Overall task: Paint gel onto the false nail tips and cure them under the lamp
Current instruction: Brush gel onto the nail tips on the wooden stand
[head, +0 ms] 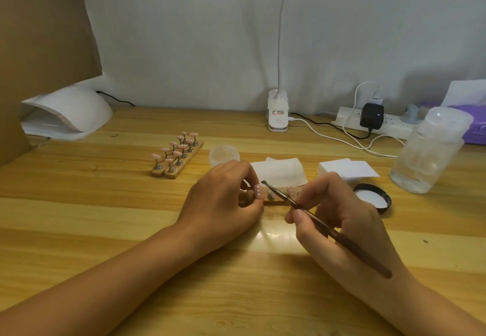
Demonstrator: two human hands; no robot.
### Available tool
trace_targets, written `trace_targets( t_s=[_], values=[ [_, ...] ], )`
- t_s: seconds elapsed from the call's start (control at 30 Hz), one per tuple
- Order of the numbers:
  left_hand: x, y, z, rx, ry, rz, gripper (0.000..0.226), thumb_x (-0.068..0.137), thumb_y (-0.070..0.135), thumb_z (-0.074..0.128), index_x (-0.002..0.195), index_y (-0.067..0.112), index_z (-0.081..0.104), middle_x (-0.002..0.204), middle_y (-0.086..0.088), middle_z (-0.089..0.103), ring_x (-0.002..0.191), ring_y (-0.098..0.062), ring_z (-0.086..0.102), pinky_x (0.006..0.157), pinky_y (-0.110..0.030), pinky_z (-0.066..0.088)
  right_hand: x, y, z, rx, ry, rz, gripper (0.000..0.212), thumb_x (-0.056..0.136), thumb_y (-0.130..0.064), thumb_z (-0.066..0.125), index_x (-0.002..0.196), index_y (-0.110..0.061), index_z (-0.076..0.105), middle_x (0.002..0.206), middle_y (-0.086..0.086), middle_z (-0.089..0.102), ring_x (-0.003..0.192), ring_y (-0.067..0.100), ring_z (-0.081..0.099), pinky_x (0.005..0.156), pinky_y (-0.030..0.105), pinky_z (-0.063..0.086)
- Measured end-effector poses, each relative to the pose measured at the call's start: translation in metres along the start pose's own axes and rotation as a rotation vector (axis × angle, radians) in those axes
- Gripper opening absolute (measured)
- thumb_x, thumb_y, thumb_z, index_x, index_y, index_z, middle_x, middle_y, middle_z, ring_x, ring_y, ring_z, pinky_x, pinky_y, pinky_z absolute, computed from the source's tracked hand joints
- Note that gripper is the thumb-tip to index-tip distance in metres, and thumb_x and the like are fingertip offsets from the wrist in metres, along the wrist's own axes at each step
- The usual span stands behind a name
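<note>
A pink, white-dotted false nail tip [259, 191] stands on a small wooden strip [274, 201] on the pale wooden table [105, 217], between both hands. The left hand [223, 199] curls round the strip's left end, seemingly pinching it. The right hand [342, 220] pinches a thin brown brush [326, 226], its bristles just above the strip. At the far left sits a white domed curing lamp [68, 114].

A white desk lamp [277, 114] stands at centre back of the worktop [79, 230], a power strip [349, 122] with a black adapter [371, 118] to its right. A clear bottle [428, 151] stands at right, white pads [347, 170] beside it; cardboard [39, 33] fills the upper left.
</note>
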State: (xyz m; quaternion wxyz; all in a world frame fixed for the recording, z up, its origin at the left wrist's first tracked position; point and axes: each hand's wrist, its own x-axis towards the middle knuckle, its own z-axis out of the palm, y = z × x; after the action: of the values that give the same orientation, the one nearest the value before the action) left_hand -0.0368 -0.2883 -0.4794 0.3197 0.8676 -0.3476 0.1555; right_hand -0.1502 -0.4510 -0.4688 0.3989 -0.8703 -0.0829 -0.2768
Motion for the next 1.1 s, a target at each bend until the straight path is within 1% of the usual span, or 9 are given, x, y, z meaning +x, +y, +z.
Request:
trace_targets(
  t_s=[0.1,0.3,0.43,0.6,0.73,0.83,0.87,0.93,1.1],
  values=[
    [0.0001,0.0000,0.0000,0.000,-0.001,0.015,0.012,0.085,0.039,0.059,0.085,0.028,0.054,0.083,0.013,0.056,0.083,-0.007,0.053,0.068,-0.038,0.050,-0.0003,0.0002,-0.0002,-0.021,0.006,-0.011,0.017,0.080,-0.028,0.064,0.090,-0.031,0.051,0.079,-0.010,0.068,0.053,0.018,0.058,0.050,0.039,0.049],
    [0.0010,-0.0001,-0.0004,-0.015,-0.014,0.013,0.009,0.086,0.032,0.063,0.086,0.028,0.055,0.084,0.014,0.057,0.085,-0.007,0.055,0.070,-0.037,0.051,0.0006,0.0009,0.0004,-0.036,-0.019,-0.006,0.015,0.081,-0.030,0.064,0.090,-0.029,0.052,0.081,-0.012,0.068,0.053,0.018,0.058,0.049,0.037,0.048],
    [0.0007,0.0003,-0.0009,-0.018,-0.008,0.016,0.009,0.085,0.032,0.064,0.087,0.028,0.056,0.083,0.015,0.055,0.084,-0.007,0.054,0.069,-0.036,0.050,0.0009,0.0020,0.0005,-0.043,-0.034,-0.001,0.013,0.088,-0.032,0.064,0.090,-0.031,0.051,0.084,-0.013,0.070,0.052,0.016,0.056,0.049,0.032,0.046],
    [0.0013,0.0010,-0.0022,-0.022,-0.031,0.012,0.012,0.083,0.030,0.066,0.087,0.027,0.055,0.085,0.015,0.056,0.087,-0.008,0.054,0.071,-0.038,0.051,0.0010,0.0048,0.0010,-0.064,-0.081,0.022,0.014,0.083,-0.034,0.064,0.091,-0.032,0.053,0.087,-0.021,0.067,0.054,0.015,0.058,0.048,0.027,0.045],
    [0.0017,0.0008,-0.0027,-0.013,-0.044,0.021,0.013,0.083,0.029,0.067,0.089,0.026,0.056,0.088,0.014,0.057,0.088,-0.007,0.055,0.072,-0.037,0.051,0.0027,0.0067,0.0009,-0.075,-0.113,0.030,0.014,0.082,-0.035,0.063,0.089,-0.035,0.051,0.086,-0.019,0.067,0.056,0.014,0.058,0.047,0.021,0.044],
    [0.0019,0.0004,-0.0028,-0.002,-0.047,0.025,0.012,0.083,0.031,0.066,0.090,0.026,0.056,0.088,0.014,0.058,0.087,-0.007,0.054,0.071,-0.036,0.050,0.0036,0.0080,0.0002,-0.068,-0.129,0.025,0.018,0.086,-0.030,0.067,0.087,-0.035,0.050,0.085,-0.019,0.067,0.054,0.011,0.057,0.045,0.018,0.039],
    [0.0019,0.0004,-0.0029,0.000,-0.048,0.024,0.012,0.083,0.031,0.065,0.090,0.027,0.056,0.088,0.014,0.058,0.087,-0.007,0.054,0.071,-0.036,0.050,0.0031,0.0078,0.0003,-0.070,-0.124,0.018,0.017,0.086,-0.031,0.066,0.088,-0.035,0.050,0.084,-0.018,0.067,0.053,0.012,0.057,0.045,0.017,0.039],
    [0.0022,0.0004,-0.0028,0.001,-0.048,0.021,0.012,0.083,0.033,0.064,0.089,0.027,0.056,0.088,0.014,0.057,0.087,-0.007,0.053,0.071,-0.036,0.050,0.0014,0.0061,0.0003,-0.074,-0.110,0.009,0.015,0.082,-0.033,0.063,0.089,-0.035,0.050,0.083,-0.016,0.067,0.054,0.014,0.058,0.045,0.018,0.041],
    [0.0023,0.0002,-0.0024,0.004,-0.058,0.019,0.013,0.083,0.031,0.066,0.089,0.029,0.055,0.089,0.015,0.057,0.088,-0.007,0.054,0.071,-0.036,0.051,0.0007,0.0058,0.0006,-0.050,-0.106,0.010,0.015,0.081,-0.034,0.063,0.087,-0.036,0.050,0.080,-0.014,0.068,0.056,0.016,0.060,0.045,0.021,0.045]
  ],
)
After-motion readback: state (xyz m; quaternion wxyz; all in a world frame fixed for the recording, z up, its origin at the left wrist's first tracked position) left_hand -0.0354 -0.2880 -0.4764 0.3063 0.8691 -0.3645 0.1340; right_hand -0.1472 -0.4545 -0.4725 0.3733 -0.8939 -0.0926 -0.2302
